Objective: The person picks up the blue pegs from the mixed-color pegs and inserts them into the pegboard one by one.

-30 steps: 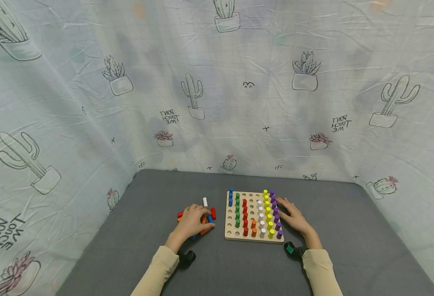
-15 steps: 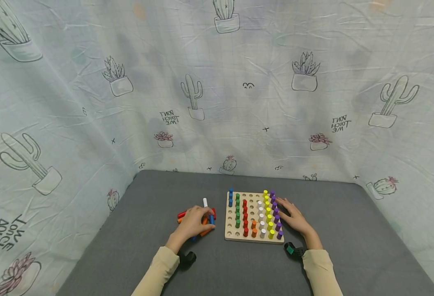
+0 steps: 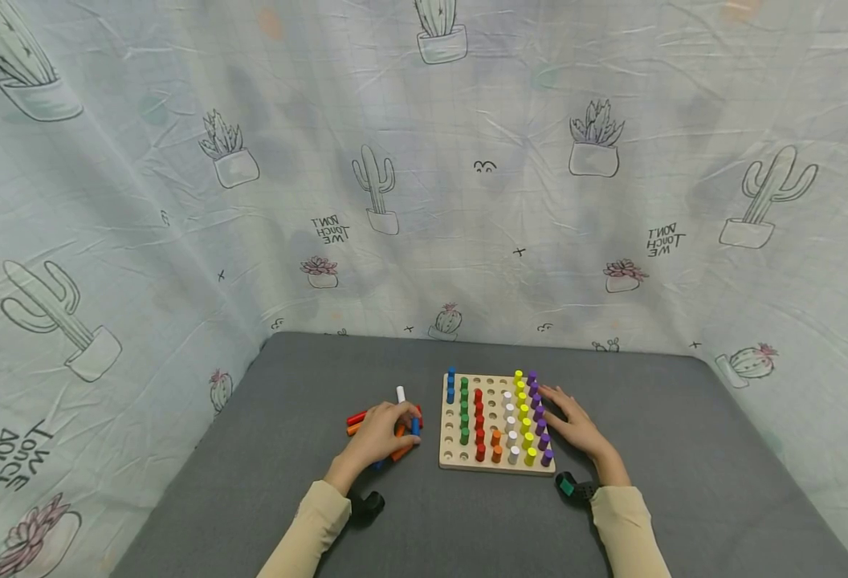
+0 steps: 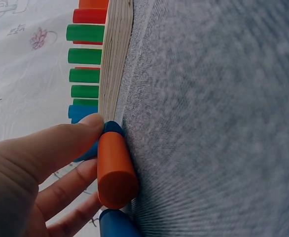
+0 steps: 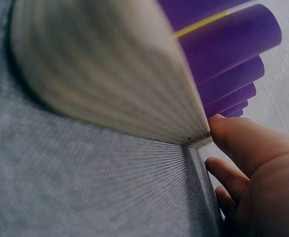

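My left hand [image 3: 375,432] pinches a blue peg [image 3: 415,427] between thumb and fingers, left of a wooden pegboard [image 3: 470,464]. Below that hand lie loose pegs, among them an orange peg [image 4: 116,165] and another blue peg [image 4: 117,224] in the left wrist view; others are partly hidden. Standing in the board are columns of blue, green, red, orange, white, yellow and purple pegs, with bare holes between some of them. At the board's right edge rests my right hand [image 3: 574,421], fingers extended. Its thumb touches the edge beside the purple pegs [image 5: 238,47] in the right wrist view.
A white peg [image 3: 400,394] and a red peg [image 3: 356,417] lie around the left hand on the grey tabletop [image 3: 467,522]. Black wrist devices sit at both cuffs. A cactus-printed curtain [image 3: 424,193] surrounds the table's back and sides.
The blue peg in my left hand has swung from slanting to more nearly in line with the board's columns and shifted slightly right. My right hand and the pegboard keep their places.
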Motion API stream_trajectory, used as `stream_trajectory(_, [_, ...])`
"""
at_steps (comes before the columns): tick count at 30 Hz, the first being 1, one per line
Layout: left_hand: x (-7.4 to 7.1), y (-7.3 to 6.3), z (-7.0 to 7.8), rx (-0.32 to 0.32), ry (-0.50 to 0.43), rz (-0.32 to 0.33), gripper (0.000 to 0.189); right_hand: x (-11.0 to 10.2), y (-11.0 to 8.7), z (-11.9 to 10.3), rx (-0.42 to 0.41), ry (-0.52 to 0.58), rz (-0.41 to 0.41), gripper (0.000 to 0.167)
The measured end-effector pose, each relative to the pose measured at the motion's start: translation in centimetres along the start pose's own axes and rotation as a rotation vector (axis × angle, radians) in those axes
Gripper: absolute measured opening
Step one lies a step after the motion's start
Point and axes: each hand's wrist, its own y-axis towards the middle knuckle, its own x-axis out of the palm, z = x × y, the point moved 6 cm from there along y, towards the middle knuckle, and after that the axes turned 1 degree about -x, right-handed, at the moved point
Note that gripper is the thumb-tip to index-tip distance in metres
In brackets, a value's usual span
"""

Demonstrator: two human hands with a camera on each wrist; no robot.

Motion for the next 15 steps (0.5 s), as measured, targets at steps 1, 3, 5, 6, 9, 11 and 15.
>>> stream_trajectory(1, [-0.03,0.01,0.01,0.002,-0.005,0.003,0.031,0.0,0.0,-0.04,0.001,0.0,0.0,0.05])
stream_trajectory(3, [-0.12,0.02,0.05,0.004,-0.019,0.011,0.029,0.0,0.03,-0.04,0.004,-0.006,-0.001,0.05])
stream_trajectory(5, [-0.22,0.02,0.11,0.007,-0.026,0.019,0.028,0.0,0.04,-0.02,0.006,-0.015,0.001,0.051])
stream_trajectory(6, [-0.26,0.03,0.13,0.009,-0.027,0.022,0.027,0.01,0.06,0.0,0.006,-0.023,-0.002,0.051])
stream_trajectory(9, [-0.35,0.05,0.18,0.014,-0.021,0.033,0.025,0.04,0.08,0.12,0.006,-0.027,-0.008,0.052])
stream_trajectory(11, [-0.37,0.09,0.19,0.016,-0.015,0.039,0.024,0.07,0.08,0.24,0.01,-0.02,-0.012,0.053])
stream_trajectory(15, [-0.33,0.15,0.15,0.014,-0.005,0.045,0.023,0.15,0.06,0.4,0.019,-0.012,-0.018,0.054])
